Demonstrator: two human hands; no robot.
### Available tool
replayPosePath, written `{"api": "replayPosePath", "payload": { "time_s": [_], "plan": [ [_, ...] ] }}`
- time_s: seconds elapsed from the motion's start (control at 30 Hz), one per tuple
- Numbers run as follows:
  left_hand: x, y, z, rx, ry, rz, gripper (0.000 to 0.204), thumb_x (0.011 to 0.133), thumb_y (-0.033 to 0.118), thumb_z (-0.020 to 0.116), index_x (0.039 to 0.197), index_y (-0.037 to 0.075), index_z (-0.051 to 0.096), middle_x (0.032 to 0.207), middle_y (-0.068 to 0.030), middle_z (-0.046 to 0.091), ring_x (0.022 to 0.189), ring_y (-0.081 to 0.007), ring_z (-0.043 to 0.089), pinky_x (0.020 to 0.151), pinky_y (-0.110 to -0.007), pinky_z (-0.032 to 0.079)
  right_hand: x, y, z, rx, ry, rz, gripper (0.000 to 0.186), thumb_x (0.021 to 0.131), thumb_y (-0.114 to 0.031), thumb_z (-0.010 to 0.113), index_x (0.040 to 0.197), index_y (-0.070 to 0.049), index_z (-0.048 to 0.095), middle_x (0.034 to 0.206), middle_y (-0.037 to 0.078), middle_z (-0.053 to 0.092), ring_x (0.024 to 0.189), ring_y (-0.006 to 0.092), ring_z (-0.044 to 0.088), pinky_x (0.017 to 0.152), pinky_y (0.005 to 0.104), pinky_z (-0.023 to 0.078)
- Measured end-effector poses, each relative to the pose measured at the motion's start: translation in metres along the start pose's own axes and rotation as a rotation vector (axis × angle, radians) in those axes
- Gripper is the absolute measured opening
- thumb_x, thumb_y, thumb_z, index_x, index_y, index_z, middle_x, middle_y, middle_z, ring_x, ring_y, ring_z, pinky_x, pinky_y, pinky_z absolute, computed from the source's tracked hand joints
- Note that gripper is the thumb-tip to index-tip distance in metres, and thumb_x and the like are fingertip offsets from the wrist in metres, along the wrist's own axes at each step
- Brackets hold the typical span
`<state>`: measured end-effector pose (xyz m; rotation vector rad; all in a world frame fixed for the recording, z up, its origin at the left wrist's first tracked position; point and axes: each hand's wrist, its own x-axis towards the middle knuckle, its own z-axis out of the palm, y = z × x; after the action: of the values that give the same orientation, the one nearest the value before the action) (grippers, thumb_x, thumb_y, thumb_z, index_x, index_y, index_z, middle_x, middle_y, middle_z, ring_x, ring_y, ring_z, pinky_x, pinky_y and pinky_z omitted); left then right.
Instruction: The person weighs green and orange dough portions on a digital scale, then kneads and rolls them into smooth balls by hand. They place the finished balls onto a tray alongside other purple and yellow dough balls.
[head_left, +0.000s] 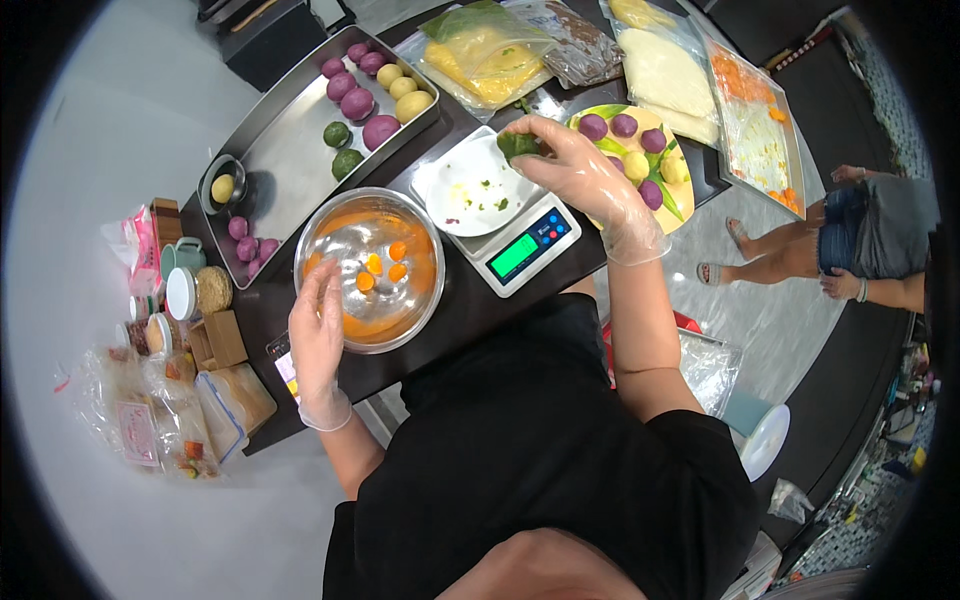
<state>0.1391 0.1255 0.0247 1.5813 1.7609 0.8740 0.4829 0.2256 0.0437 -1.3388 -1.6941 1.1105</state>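
My right hand, in a clear plastic glove, pinches a lump of dark green dough above a white plate. Green and purple crumbs dot that plate, which rests on a digital kitchen scale with a lit green screen. To the left stands a steel mixing bowl, smeared orange inside, with several small orange yolk-like balls in it. Over the bowl's left rim is my left hand, gloved too, its fingers stretched out and holding nothing.
A metal tray at the far left bears purple, yellow and green dough balls. More balls lie on a leaf-patterned plate. Bagged doughs line the back. Jars stand at left. Another person stands at right.
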Motion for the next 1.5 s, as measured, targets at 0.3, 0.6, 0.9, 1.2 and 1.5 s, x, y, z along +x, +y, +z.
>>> {"api": "replayPosePath", "payload": {
  "time_s": [0.3, 0.6, 0.9, 1.2, 1.5],
  "plan": [
    [0.006, 0.005, 0.001, 0.092, -0.006, -0.024, 0.033, 0.101, 0.021, 0.053, 0.124, -0.001, 0.061, 0.118, -0.0201, 0.067, 0.112, -0.0296, 0.065, 0.096, -0.036, 0.048, -0.015, -0.017, 0.067, -0.238, 0.056, -0.235, 0.028, 0.082, -0.010, 0.062, 0.108, -0.004, 0.056, 0.103, 0.020, 0.063, 0.095, 0.0420, 0.062, 0.083, 0.0461, 0.050],
    [0.004, -0.002, -0.004, 0.110, 0.004, 0.009, 0.034, 0.101, 0.023, 0.054, 0.125, 0.000, 0.061, 0.119, -0.0209, 0.066, 0.112, -0.0328, 0.064, 0.095, -0.037, 0.048, -0.011, -0.011, 0.042, -0.181, 0.075, -0.045, 0.029, 0.083, -0.010, 0.063, 0.110, -0.001, 0.059, 0.108, 0.018, 0.063, 0.103, 0.0320, 0.063, 0.090, 0.0367, 0.049],
    [0.007, 0.003, -0.002, 0.103, 0.022, 0.022, 0.034, 0.100, 0.023, 0.056, 0.124, 0.000, 0.061, 0.119, -0.0211, 0.066, 0.110, -0.0341, 0.065, 0.094, -0.038, 0.049, 0.001, -0.011, 0.032, -0.536, -0.089, -0.154, 0.031, 0.079, -0.007, 0.063, 0.110, -0.005, 0.063, 0.105, 0.013, 0.061, 0.101, 0.0340, 0.062, 0.088, 0.0386, 0.050],
    [0.006, -0.001, -0.006, 0.065, 0.039, 0.003, 0.032, 0.099, 0.020, 0.057, 0.124, 0.001, 0.062, 0.119, -0.0200, 0.067, 0.110, -0.0318, 0.065, 0.094, -0.037, 0.049, 0.066, 0.043, -0.011, -0.354, 0.250, 0.044, 0.023, 0.079, -0.021, 0.069, 0.094, -0.005, 0.075, 0.101, 0.018, 0.070, 0.092, 0.0369, 0.068, 0.084, 0.0417, 0.054],
    [0.011, 0.001, -0.005, 0.024, 0.054, -0.022, 0.032, 0.098, 0.018, 0.057, 0.125, 0.001, 0.062, 0.120, -0.0189, 0.067, 0.111, -0.0303, 0.066, 0.094, -0.036, 0.049, 0.146, 0.117, 0.007, -0.809, 0.312, 0.364, 0.031, 0.073, -0.023, 0.069, 0.096, -0.003, 0.074, 0.098, 0.022, 0.071, 0.094, 0.0373, 0.068, 0.089, 0.0431, 0.053]
  ]
}}
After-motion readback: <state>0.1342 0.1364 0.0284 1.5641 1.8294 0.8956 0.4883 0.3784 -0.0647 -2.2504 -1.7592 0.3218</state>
